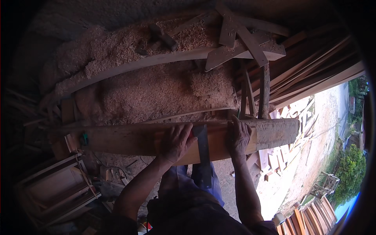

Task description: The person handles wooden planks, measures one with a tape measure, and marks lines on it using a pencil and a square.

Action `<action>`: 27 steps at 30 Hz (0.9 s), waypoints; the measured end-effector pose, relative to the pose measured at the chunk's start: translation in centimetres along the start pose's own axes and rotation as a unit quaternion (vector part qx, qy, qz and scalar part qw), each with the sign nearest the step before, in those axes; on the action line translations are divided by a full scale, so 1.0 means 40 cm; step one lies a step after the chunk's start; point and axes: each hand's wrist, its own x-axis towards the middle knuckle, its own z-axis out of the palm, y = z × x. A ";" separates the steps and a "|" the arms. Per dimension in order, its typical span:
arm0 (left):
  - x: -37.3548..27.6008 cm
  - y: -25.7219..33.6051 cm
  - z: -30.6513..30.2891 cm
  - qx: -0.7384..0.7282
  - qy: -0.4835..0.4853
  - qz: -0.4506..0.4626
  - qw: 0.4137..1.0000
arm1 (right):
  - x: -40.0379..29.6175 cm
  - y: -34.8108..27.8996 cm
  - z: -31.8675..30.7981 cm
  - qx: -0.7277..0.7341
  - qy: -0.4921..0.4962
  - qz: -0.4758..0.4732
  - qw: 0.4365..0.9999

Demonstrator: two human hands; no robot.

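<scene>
A smooth wooden board lies across the bench plank in front of me. A square with a broad dark metal blade crosses it, its blade reaching past the near edge. My left hand grips the square's far end, where a bit of red shows beside the thumb; the rest of that end is hidden. Curled over the right part of the board is my right hand. A thin green object, perhaps a pencil, sticks up at its fingertips; the hand hides its lower part.
The rough bench plank extends right. Beyond it, wood shavings lie heaped below a long beam bearing a hammer-like tool and crossed wood offcuts. Framed wooden panels stand lower left. Scrap wood litters the ground at right.
</scene>
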 end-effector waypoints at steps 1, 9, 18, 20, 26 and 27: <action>-0.001 0.000 0.000 0.000 -0.001 -0.002 1.000 | 0.004 -0.007 -0.005 0.001 0.004 -0.003 1.000; -0.002 0.001 0.002 0.007 0.003 -0.004 1.000 | 0.005 -0.006 -0.003 0.000 0.021 -0.016 1.000; -0.001 -0.005 0.001 -0.009 -0.002 0.002 1.000 | -0.006 0.004 -0.023 0.134 0.024 0.000 0.991; 0.002 -0.002 -0.001 -0.001 0.007 0.012 1.000 | -0.016 -0.007 -0.064 0.235 0.039 -0.002 0.971; 0.001 -0.002 -0.007 0.022 0.027 0.030 0.999 | -0.134 -0.141 -0.149 0.323 -0.040 0.035 0.945; 0.001 -0.002 -0.011 0.029 0.033 0.036 0.998 | -0.146 -0.148 -0.136 0.327 -0.031 0.026 0.944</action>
